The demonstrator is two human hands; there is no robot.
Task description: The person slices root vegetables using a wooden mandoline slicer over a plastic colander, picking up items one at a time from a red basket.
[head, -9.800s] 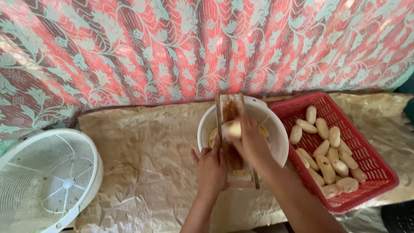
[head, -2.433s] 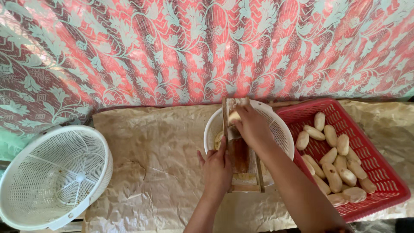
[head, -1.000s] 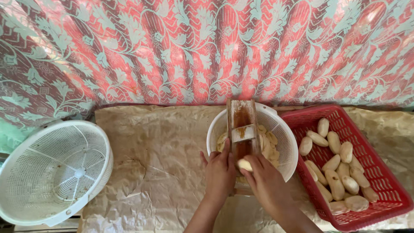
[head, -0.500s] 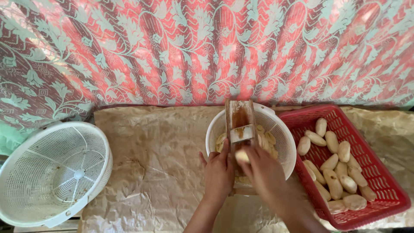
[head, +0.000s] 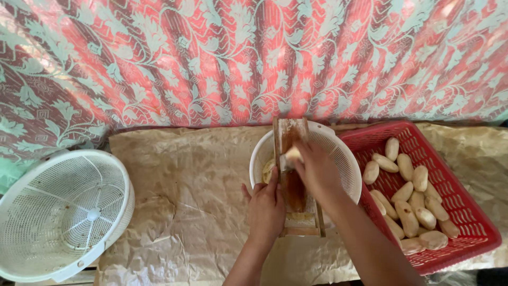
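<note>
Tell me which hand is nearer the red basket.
Right. The right hand works over the slicer in the white bowl, just beside the red basket; the left hand grips the slicer's far side.

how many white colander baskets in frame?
2. One empty white colander sits at the left edge on the brown paper. The other colander is at centre under the wooden slicer, beside the red basket.

A single head-worn camera looks steeply down from above the person, facing the far red floral patterned cloth (head: 254, 58). It sits fairly near the crumpled brown paper sheet (head: 190, 180), taking in the white perforated plastic colander (head: 32, 254) at left and the red plastic mesh basket (head: 465, 212) at right
</note>
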